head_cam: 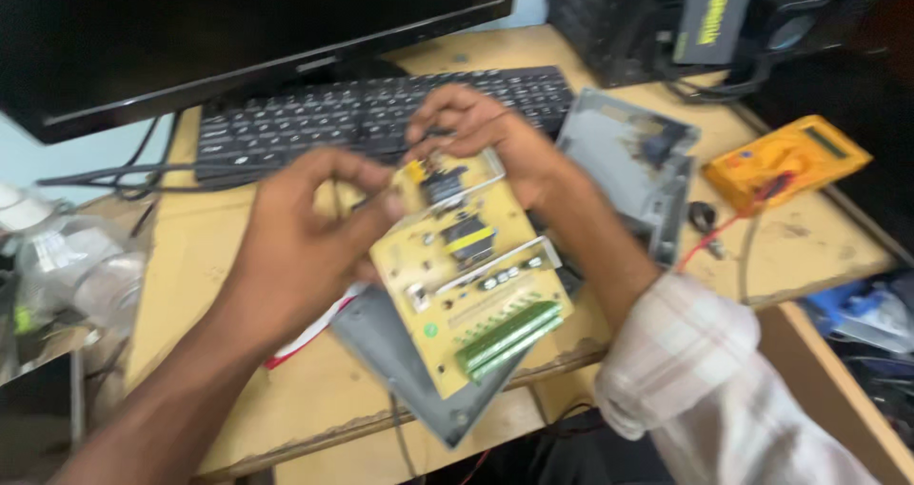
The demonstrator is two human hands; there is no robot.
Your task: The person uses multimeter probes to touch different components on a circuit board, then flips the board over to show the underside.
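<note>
Where the head view looks down on the desk, the entry centres on a yellow circuit board (466, 271) held in the air between both hands, above the desk's (228, 390) near edge.

Board: long axis runs from upper left, by the fingers, to lower right, toward the viewer. A green terminal strip (509, 336) lines the near end; dark components and a pale bar sit mid-board. Face up, tilted slightly.

Left hand (305, 237): at the board's left edge, fingers curled inward, thumb and fingertips closed at the upper left corner. It seems to pinch the board there; motion blur hides the exact contact. Forearm enters from lower left.

Right hand (486, 138): at the board's far end, fingers bent over the top edge, gripping it. A thin dark item shows near the fingertips; whether it is a tool or a wire cannot be told. Checked sleeve (685, 352) enters from lower right.

Nearness: both hands are on the board, the right at the far end, the left on the side.

Surroundings: grey cover plate (400, 361) just beneath the board, overhanging the desk edge; open grey casing (628, 161) to the right; yellow multimeter (785, 161) further right with red lead; black keyboard (362, 114) behind the hands; monitor (238, 28) above it.
</note>
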